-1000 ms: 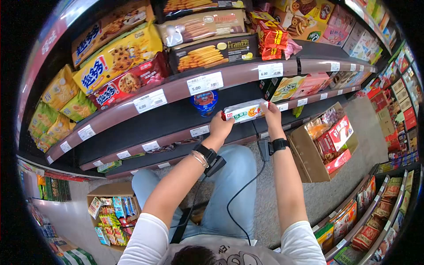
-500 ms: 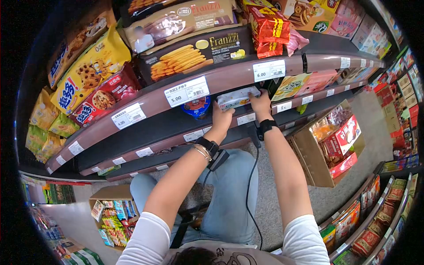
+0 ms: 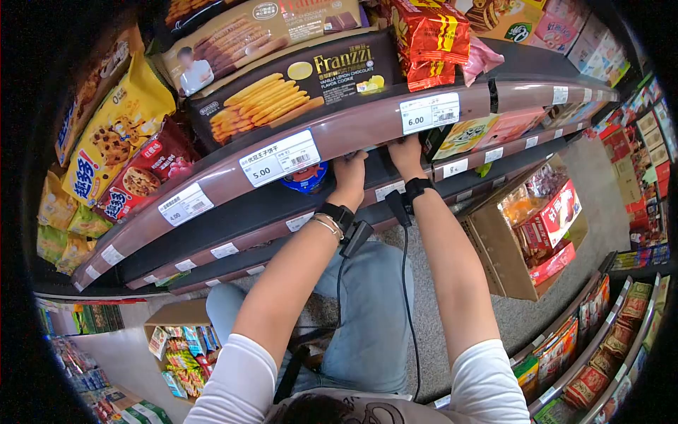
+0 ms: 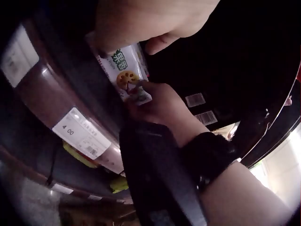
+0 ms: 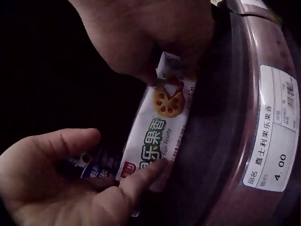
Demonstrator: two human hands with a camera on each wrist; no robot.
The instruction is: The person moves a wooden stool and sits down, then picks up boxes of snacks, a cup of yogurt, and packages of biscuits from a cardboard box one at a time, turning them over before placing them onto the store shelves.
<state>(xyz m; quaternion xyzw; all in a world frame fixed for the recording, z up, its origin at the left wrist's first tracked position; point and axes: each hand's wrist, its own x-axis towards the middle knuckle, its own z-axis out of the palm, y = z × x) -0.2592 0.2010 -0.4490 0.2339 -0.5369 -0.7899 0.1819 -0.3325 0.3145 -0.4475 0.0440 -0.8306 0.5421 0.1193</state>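
A white biscuit pack with green lettering point(image 4: 123, 77) point(image 5: 153, 132) lies on the dark lower shelf, hidden from the head view by the upper shelf edge. My right hand point(image 3: 407, 159) point(image 4: 162, 106) point(image 5: 148, 35) pinches one end between thumb and fingers. At the other end my left hand point(image 3: 349, 175) point(image 4: 153, 21) point(image 5: 70, 183) touches the pack's face with an extended finger, its thumb held apart from the pack. A blue cup point(image 3: 305, 178) point(image 5: 101, 162) stands beside the left hand.
The upper shelf edge point(image 3: 339, 134) with price tags overhangs both hands. Black biscuit packs point(image 3: 296, 85) and red packets point(image 3: 432, 39) sit above it. Right of my legs stands an open carton point(image 3: 498, 261) of snacks; another carton point(image 3: 166, 313) is at lower left.
Both hands have moved forward under the upper shelf with the pack, which has passed out of the head view. The head view has come closer to the shelves.
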